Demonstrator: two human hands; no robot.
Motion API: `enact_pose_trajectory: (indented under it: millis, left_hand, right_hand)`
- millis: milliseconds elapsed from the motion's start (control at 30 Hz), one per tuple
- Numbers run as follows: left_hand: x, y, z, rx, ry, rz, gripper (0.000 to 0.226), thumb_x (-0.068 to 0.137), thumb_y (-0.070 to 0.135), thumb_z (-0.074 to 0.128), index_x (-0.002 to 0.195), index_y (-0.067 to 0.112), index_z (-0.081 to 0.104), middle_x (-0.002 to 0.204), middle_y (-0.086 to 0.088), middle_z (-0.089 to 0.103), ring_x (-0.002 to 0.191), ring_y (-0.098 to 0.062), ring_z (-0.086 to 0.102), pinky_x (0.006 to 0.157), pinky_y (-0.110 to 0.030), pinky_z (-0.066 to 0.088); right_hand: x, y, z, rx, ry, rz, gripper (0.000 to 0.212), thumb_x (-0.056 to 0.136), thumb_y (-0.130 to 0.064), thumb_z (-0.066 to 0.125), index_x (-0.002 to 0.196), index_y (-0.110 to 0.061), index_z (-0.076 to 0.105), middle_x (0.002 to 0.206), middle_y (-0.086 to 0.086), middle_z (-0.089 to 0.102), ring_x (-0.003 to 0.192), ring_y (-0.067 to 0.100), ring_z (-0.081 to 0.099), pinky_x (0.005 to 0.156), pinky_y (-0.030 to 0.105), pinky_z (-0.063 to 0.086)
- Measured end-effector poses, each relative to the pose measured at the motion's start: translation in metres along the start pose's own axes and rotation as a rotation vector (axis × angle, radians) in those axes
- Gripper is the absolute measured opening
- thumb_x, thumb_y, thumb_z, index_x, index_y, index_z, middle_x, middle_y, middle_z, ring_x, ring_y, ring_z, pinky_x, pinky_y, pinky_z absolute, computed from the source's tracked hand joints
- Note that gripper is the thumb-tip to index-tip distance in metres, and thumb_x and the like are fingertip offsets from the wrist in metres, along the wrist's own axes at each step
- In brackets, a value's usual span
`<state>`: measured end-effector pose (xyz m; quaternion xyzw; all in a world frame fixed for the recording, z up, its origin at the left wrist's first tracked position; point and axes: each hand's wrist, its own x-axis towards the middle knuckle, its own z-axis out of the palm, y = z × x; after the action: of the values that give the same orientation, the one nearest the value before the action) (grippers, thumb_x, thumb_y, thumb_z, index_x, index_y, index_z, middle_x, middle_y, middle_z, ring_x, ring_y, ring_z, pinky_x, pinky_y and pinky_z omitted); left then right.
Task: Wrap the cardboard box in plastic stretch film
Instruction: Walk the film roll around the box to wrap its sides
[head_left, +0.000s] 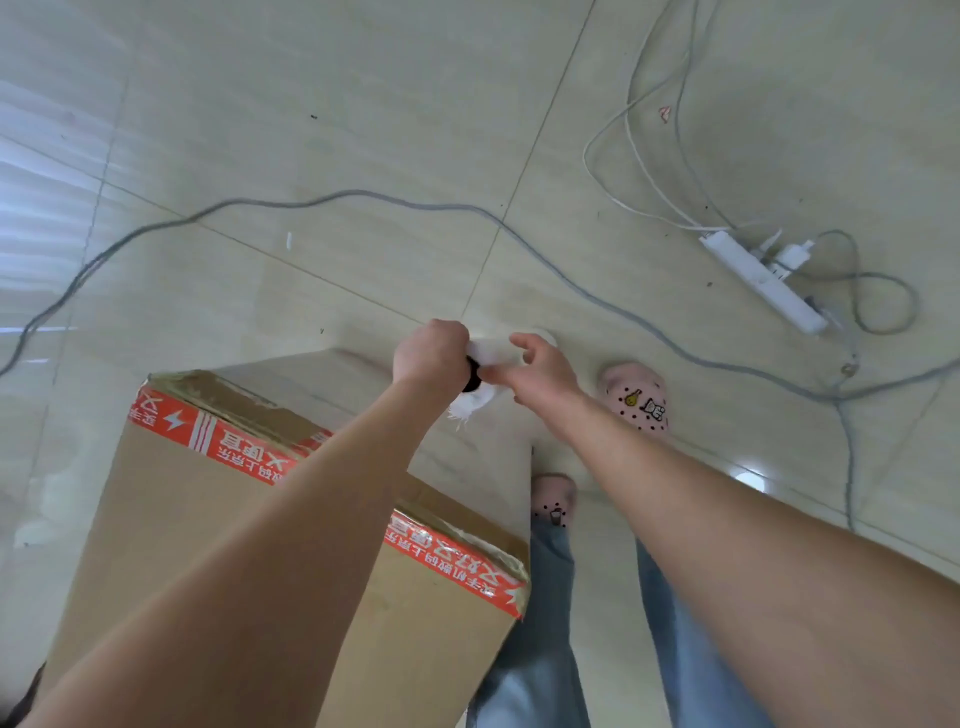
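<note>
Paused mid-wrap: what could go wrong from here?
The grey cable runs just past the clogs; circling the cardboard box could snag it. The left hand and right hand hold the stretch film roll away from the box, so film may bunch or sag.

You are wearing pale pink clogs dotted black and faded blue jeans on a glossy cream floor. The brown cardboard box is showing red tape with white lettering, the film roll white around a black core, beside a grey cable and white power strip.
</note>
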<state>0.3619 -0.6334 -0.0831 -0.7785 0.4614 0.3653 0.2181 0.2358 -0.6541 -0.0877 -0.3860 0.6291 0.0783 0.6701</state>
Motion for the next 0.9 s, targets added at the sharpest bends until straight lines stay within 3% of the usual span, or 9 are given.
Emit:
enact_pose_trajectory:
  millis: [167, 300, 367, 500, 633, 767, 900]
  left_hand:
    - [0.004, -0.011, -0.005, -0.366, 0.061, -0.251, 0.008, 0.082, 0.014, 0.056, 0.08, 0.007, 0.058, 0.077, -0.01, 0.059, 0.073, -0.029, 0.058, 0.059, -0.029, 0.042]
    - [0.002, -0.021, -0.009, -0.563, 0.123, -0.336, 0.024, 0.082, 0.027, 0.061, 0.076, 0.004, 0.057, 0.074, -0.013, 0.064, 0.074, -0.031, 0.065, 0.057, -0.03, 0.047]
    - [0.001, -0.02, -0.012, -0.529, 0.14, -0.317, 0.021, 0.084, 0.025, 0.059, 0.08, 0.005, 0.056, 0.079, -0.011, 0.062, 0.079, -0.032, 0.063, 0.056, -0.03, 0.04]
    - [0.005, -0.012, -0.02, -0.312, 0.237, -0.134, 0.027, 0.087, 0.019, 0.055, 0.112, 0.011, 0.057, 0.108, -0.01, 0.055, 0.094, -0.032, 0.058, 0.062, -0.033, 0.036]
    - [0.016, -0.004, -0.03, -0.243, 0.244, -0.119, 0.024, 0.088, 0.018, 0.053, 0.11, 0.012, 0.057, 0.107, -0.008, 0.054, 0.096, -0.031, 0.059, 0.062, -0.033, 0.038]
    - [0.018, -0.01, -0.036, -0.431, 0.249, -0.274, 0.022, 0.083, 0.017, 0.055, 0.103, 0.009, 0.059, 0.104, -0.011, 0.059, 0.094, -0.032, 0.058, 0.064, -0.031, 0.037]
    - [0.014, -0.027, -0.03, -0.712, 0.315, -0.538, 0.016, 0.079, 0.021, 0.061, 0.091, 0.01, 0.059, 0.094, -0.012, 0.065, 0.089, -0.031, 0.059, 0.065, -0.027, 0.037]
  right_hand:
    - [0.009, -0.019, 0.011, -0.116, 0.017, -0.047, 0.069, 0.074, -0.031, 0.076, 0.135, -0.019, 0.045, 0.13, 0.003, 0.055, 0.114, 0.024, 0.057, 0.096, 0.032, 0.047]
    - [0.015, -0.041, 0.021, -0.274, 0.112, -0.163, 0.045, 0.077, -0.023, 0.067, 0.12, -0.021, 0.054, 0.118, 0.003, 0.061, 0.106, 0.022, 0.058, 0.082, 0.027, 0.044]
    - [0.019, -0.05, 0.021, -0.298, 0.137, -0.182, 0.036, 0.077, -0.019, 0.064, 0.112, -0.021, 0.056, 0.112, 0.002, 0.062, 0.1, 0.021, 0.059, 0.075, 0.025, 0.041]
    - [0.023, -0.061, 0.016, -0.365, 0.126, -0.192, 0.028, 0.077, -0.017, 0.061, 0.104, -0.023, 0.058, 0.107, 0.001, 0.064, 0.096, 0.022, 0.061, 0.076, 0.027, 0.044]
    - [0.027, -0.07, 0.008, -0.445, 0.116, -0.209, 0.031, 0.078, -0.017, 0.059, 0.108, -0.025, 0.061, 0.109, -0.001, 0.066, 0.097, 0.022, 0.061, 0.08, 0.029, 0.047]
    - [0.03, -0.083, 0.01, -0.476, 0.093, -0.238, 0.035, 0.076, -0.017, 0.059, 0.109, -0.026, 0.065, 0.108, -0.002, 0.067, 0.099, 0.022, 0.061, 0.082, 0.029, 0.049]
    - [0.035, -0.093, 0.027, -0.471, 0.052, -0.242, 0.038, 0.077, -0.017, 0.061, 0.115, -0.022, 0.059, 0.116, 0.001, 0.063, 0.107, 0.023, 0.058, 0.086, 0.03, 0.047]
